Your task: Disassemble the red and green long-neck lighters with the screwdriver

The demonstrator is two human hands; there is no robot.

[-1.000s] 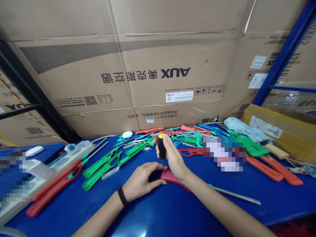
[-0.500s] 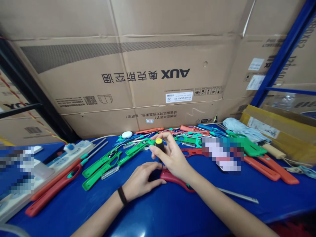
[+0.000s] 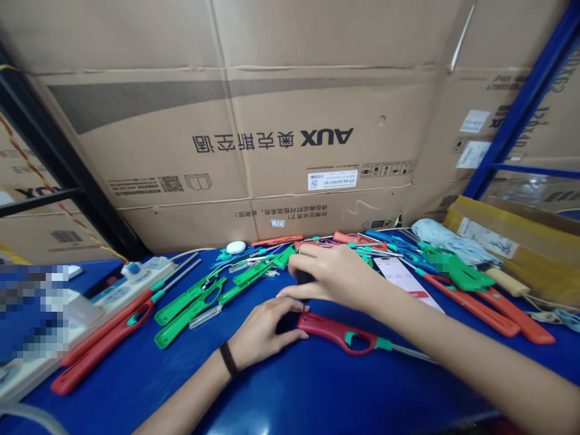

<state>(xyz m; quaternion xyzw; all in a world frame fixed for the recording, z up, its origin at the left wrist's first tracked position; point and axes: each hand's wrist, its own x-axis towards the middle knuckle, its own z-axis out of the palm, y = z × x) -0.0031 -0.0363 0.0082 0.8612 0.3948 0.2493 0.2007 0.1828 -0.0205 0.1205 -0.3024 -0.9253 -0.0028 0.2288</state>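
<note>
A red long-necked lighter (image 3: 327,329) with a teal trigger and metal rod lies on the blue table in front of me. Its butt end is steadied by my left hand (image 3: 267,329), the thumb and fingertips closed against it. Above that end, my right hand (image 3: 338,275) grips the dark handle of a screwdriver (image 3: 304,278), held upright. The shaft points down at the lighter's butt, where the tip is mostly hidden by fingers. Opened green lighter shells (image 3: 188,317) lie to the left of my hands.
Red lighters (image 3: 104,347) rest against a white power strip (image 3: 120,296) at the left. Lighter parts spread along the back below a large cardboard box (image 3: 272,109). A phone (image 3: 399,275), orange lighters (image 3: 480,308) and a yellow-taped box (image 3: 516,248) occupy the right.
My right hand has turned over the screwdriver, so its yellow top is now covered. The right forearm has swung right, uncovering the lighter's trigger and rod. My left hand keeps its hold.
</note>
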